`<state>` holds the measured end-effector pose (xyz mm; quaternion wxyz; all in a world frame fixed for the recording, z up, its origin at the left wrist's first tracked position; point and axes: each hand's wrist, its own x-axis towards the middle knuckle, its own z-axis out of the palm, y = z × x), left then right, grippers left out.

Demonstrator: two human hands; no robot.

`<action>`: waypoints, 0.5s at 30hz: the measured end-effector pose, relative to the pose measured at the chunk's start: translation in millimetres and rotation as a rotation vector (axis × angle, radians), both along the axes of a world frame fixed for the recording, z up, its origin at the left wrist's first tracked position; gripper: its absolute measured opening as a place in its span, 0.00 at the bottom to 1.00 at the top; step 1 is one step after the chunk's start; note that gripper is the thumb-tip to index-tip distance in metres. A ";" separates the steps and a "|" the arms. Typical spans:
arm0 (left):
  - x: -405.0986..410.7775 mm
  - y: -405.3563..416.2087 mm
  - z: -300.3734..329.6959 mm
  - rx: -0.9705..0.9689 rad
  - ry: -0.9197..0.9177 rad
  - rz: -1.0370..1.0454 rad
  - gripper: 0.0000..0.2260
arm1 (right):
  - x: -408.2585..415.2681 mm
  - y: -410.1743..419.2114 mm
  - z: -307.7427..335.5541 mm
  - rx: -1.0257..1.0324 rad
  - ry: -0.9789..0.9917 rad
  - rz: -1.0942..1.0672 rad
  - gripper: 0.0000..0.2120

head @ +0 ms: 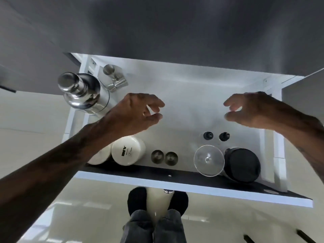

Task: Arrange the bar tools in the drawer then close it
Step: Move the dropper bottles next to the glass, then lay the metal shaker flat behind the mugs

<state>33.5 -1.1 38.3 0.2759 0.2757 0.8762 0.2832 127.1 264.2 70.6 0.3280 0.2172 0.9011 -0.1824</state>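
I look straight down into an open white drawer [192,95]. My left hand [138,111] and my right hand [250,109] hover above its bare middle, fingers curled and apart, holding nothing. A steel cocktail shaker [82,92] stands at the far left corner with a steel jigger [114,76] lying behind it. Along the front stand two white cups [128,149], the left one partly hidden by my forearm, two small metal cups [164,157], a clear stemmed glass [208,160], a black round container [242,164] and two small black stoppers [216,136].
The drawer's dark front panel with white edge [175,183] juts toward me, with a metal knob [168,191] under it. A grey countertop [175,32] overhangs the back of the drawer. My feet in black socks [157,200] stand on glossy floor tiles below.
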 end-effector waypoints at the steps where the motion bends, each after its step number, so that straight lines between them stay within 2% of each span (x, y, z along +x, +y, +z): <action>1: 2.9 -15.1 12.6 -0.001 0.030 0.062 0.11 | -7.9 -11.6 2.8 -0.048 0.083 -0.031 0.17; 3: 18.6 -41.7 32.6 0.030 0.088 0.164 0.10 | -31.8 -49.2 -0.9 -0.161 0.208 -0.051 0.13; 5: 43.5 -62.4 41.8 0.072 0.100 0.232 0.09 | -63.1 -90.5 -20.0 -0.226 0.320 0.019 0.15; 8: 85.4 -81.3 40.7 0.181 0.075 0.333 0.08 | -115.0 -150.6 -59.9 -0.231 0.429 0.197 0.21; 10: 107.4 -89.1 34.5 0.262 0.143 0.396 0.06 | -142.6 -183.4 -77.7 -0.211 0.501 0.286 0.22; 15: 137.2 -108.4 21.4 0.376 0.159 0.560 0.09 | -182.6 -209.7 -137.4 -0.164 0.390 0.142 0.29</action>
